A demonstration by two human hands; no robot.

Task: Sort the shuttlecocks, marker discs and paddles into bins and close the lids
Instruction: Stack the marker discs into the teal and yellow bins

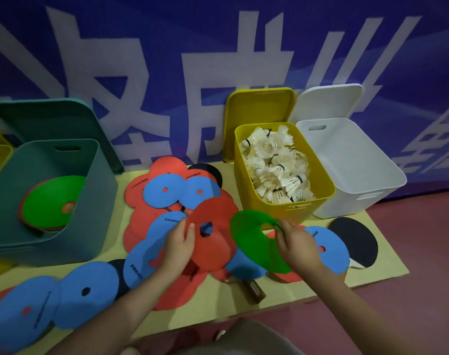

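Both hands work over the table: left hand (178, 245) pinches a red disc (213, 233), right hand (296, 242) a green disc (254, 239). Open teal bin (46, 206) stands left, yellow bin (320, 190) behind.

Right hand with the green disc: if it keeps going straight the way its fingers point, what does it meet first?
Probably the red disc in the left hand. The right hand points up-left with the green disc, whose edge already overlaps it in view; depth is unclear.

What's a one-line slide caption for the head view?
Left hand holds a red disc, right hand a green disc, between open teal bin and shuttlecock-filled yellow bin.
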